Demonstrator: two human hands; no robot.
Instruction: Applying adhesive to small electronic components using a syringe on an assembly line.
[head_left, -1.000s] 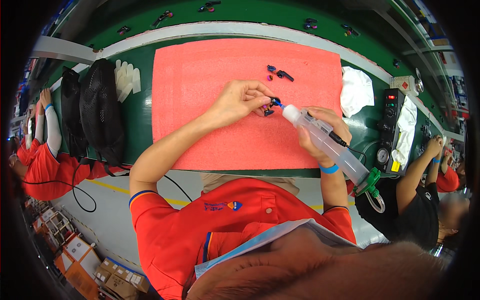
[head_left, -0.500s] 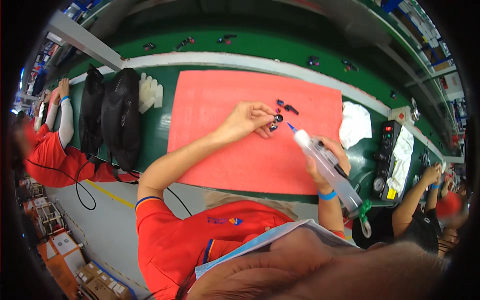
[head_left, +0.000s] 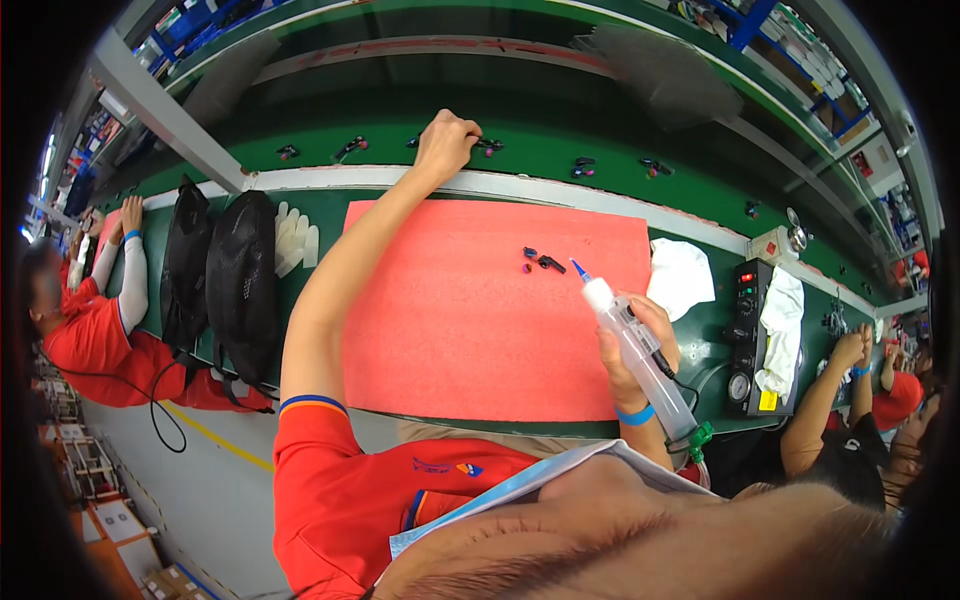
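My left hand (head_left: 447, 146) reaches far forward over the green belt. Its bent fingers are closed at a small black part (head_left: 490, 146) with a magenta bit; the fingertips are partly hidden. At the mat's right side, my right hand (head_left: 640, 345) grips a clear dispensing syringe (head_left: 643, 357) with a blue needle tip, a black lever and a green fitting at its rear. The tip points up and left toward a small black assembly (head_left: 548, 263) on the pink foam mat (head_left: 450, 330). Beside that assembly lies a small magenta piece (head_left: 527, 268).
Similar parts (head_left: 350, 147) lie spaced along the green belt (head_left: 540, 150), behind a white rail (head_left: 580, 205). A black dispenser box (head_left: 748, 335) and white cloth (head_left: 682, 278) stand right. Black bags (head_left: 240, 285) and white finger cots (head_left: 296, 240) are left. Co-workers sit on both sides.
My left hand has moved from the mat, where it held a small round dark part, forward and left to the belt. My right hand keeps the syringe; my view has shifted.
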